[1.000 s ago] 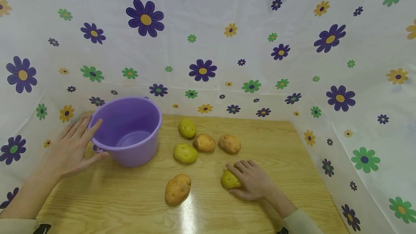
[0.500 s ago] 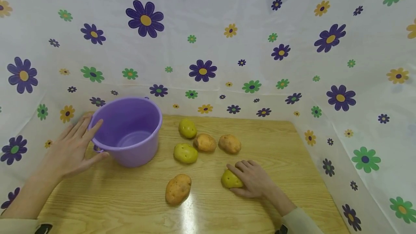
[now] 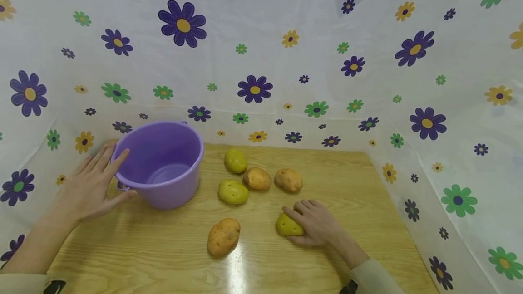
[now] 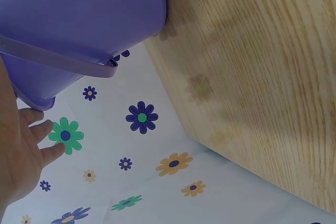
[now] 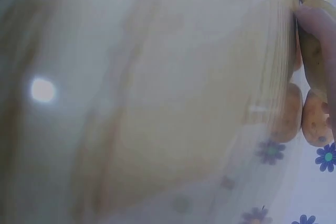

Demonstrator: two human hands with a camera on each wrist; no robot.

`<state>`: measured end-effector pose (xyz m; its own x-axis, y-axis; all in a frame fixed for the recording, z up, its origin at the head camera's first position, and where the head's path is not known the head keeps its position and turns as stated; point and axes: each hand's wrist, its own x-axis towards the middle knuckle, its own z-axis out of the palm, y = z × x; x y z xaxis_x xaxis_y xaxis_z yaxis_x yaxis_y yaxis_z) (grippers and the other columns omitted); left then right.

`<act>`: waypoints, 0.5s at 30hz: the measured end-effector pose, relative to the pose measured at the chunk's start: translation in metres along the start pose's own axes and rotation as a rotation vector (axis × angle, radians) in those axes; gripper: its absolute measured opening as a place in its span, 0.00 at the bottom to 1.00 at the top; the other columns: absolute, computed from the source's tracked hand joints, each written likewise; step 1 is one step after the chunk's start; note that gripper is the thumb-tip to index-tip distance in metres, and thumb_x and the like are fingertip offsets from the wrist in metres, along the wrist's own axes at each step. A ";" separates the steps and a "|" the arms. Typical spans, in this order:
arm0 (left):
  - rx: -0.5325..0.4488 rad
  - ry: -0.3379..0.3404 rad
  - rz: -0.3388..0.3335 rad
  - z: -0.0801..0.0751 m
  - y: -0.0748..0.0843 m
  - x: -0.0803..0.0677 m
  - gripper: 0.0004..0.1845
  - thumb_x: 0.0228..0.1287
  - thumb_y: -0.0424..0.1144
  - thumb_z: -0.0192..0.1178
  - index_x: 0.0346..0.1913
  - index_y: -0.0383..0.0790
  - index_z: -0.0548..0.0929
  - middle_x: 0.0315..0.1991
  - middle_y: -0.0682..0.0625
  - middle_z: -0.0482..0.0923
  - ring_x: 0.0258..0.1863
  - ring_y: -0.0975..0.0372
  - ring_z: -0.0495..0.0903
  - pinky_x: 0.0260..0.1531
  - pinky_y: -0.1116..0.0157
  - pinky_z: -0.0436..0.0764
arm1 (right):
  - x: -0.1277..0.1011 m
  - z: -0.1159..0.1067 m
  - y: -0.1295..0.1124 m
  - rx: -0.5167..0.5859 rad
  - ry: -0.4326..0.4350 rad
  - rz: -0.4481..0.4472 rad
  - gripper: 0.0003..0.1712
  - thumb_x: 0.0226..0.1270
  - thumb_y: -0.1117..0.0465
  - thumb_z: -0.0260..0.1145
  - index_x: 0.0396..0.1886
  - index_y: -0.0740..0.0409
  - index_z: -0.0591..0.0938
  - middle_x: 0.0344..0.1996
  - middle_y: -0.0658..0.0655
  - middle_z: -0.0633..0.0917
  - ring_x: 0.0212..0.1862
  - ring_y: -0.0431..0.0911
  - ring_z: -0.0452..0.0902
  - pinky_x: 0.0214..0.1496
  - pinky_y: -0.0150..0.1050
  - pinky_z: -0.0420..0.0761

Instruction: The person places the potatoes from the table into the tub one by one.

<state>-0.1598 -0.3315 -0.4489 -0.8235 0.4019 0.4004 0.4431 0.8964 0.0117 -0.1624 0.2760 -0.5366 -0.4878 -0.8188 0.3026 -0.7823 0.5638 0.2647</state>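
Leftward, the left hand, fingers spread and straight, rests at the rim of a smooth purple bucket; next, a lumpy brown potato lies nearest the person; behind it, two dimpled yellow-green potatoes and two tan potatoes; the right hand curls its fingers round another yellow-green potato; rightward, the wood-grain table runs to its edge, beside flowered cloth.

Head camera peers forward and down over the yellowish, wood-grained table; the left wrist's, tipped sideways, sits close by the round, purple bucket both share; the right wrist's skims the table, sharing the yellow-green, rounded potato.
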 end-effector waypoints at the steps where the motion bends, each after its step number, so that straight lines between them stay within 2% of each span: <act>1: 0.001 -0.001 0.001 0.000 0.000 0.000 0.57 0.66 0.76 0.54 0.85 0.41 0.54 0.87 0.37 0.42 0.89 0.57 0.32 0.88 0.62 0.29 | 0.001 0.000 0.000 -0.003 0.001 -0.001 0.44 0.58 0.27 0.70 0.67 0.47 0.80 0.38 0.47 0.84 0.39 0.41 0.80 0.45 0.40 0.87; 10: 0.004 -0.001 -0.002 0.000 0.001 -0.001 0.57 0.66 0.77 0.54 0.85 0.40 0.55 0.88 0.39 0.40 0.89 0.58 0.31 0.88 0.63 0.28 | 0.007 0.001 -0.002 0.003 0.039 -0.008 0.43 0.58 0.27 0.69 0.64 0.48 0.82 0.36 0.48 0.84 0.37 0.42 0.79 0.42 0.39 0.87; 15: 0.003 -0.005 -0.011 -0.001 0.002 -0.002 0.57 0.66 0.76 0.55 0.85 0.41 0.55 0.88 0.39 0.40 0.89 0.58 0.32 0.88 0.62 0.29 | 0.013 0.002 -0.003 0.013 0.046 -0.004 0.43 0.58 0.27 0.69 0.64 0.49 0.81 0.38 0.48 0.83 0.38 0.42 0.79 0.44 0.40 0.87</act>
<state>-0.1569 -0.3308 -0.4487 -0.8303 0.3925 0.3958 0.4326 0.9015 0.0134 -0.1674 0.2634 -0.5353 -0.4668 -0.8151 0.3431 -0.7895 0.5589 0.2537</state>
